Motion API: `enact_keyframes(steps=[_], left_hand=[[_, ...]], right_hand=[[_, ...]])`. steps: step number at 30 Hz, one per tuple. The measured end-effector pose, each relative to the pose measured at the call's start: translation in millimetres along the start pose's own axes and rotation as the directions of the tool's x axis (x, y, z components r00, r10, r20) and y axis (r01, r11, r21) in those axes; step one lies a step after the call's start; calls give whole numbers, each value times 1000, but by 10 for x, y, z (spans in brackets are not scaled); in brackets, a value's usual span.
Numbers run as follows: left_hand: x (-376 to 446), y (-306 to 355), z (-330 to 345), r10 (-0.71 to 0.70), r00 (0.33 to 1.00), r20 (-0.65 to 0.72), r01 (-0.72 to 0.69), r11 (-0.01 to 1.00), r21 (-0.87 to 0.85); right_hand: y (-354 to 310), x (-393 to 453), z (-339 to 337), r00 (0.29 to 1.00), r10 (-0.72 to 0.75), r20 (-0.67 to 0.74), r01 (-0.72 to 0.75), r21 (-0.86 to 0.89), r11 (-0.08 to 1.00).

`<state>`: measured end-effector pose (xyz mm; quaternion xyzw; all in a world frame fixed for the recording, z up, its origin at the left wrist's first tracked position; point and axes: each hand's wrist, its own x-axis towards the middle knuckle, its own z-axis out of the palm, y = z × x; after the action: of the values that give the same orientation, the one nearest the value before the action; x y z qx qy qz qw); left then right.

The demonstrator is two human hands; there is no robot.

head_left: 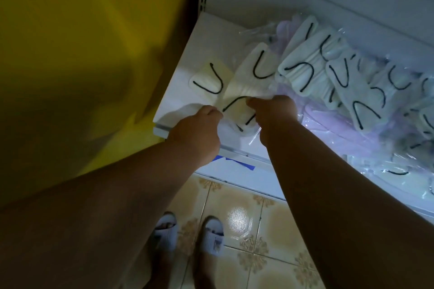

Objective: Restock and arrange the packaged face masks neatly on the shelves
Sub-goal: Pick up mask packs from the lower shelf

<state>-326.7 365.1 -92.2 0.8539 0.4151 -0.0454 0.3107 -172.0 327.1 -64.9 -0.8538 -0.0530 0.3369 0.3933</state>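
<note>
We are standing at the white metal shelf, beside a yellow wall, with patterned beige floor tiles and our pale slippers below. Along the right of the shelf lies a loose heap of white face masks with black ear loops in clear plastic wrappers, overlapping at all angles over pale purple packs; to our eye it needs straightening. The left end of the shelf holds only a few packs, which is likely why we work there: one cream mask pack lies flat by itself, laid out as the start of a row.

Between our hands is the cream packaged mask, near the shelf's front edge. Our left hand pinches its left edge with curled fingers, and our right hand grips its right edge the same way, fingertips hidden under the wrapper. We judge we hold both ends to keep it flat and square it up.
</note>
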Motion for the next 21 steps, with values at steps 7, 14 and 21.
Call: enact_keyframes(steps=[7,14,21], left_hand=[[-73,-38,-37,-423,905,-39,259,624,-738],[-11,-36,-235,-400,860,316,365,52,-929],[-41,-124,-149,-268,909,320,380,215,-900]], right_hand=[[24,-126,10,945,-291,153,321,-245,915],[232,-314,-23,949,-67,308,-109,520,847],[289,-270,-76,966,-211,152,215,-8,977]])
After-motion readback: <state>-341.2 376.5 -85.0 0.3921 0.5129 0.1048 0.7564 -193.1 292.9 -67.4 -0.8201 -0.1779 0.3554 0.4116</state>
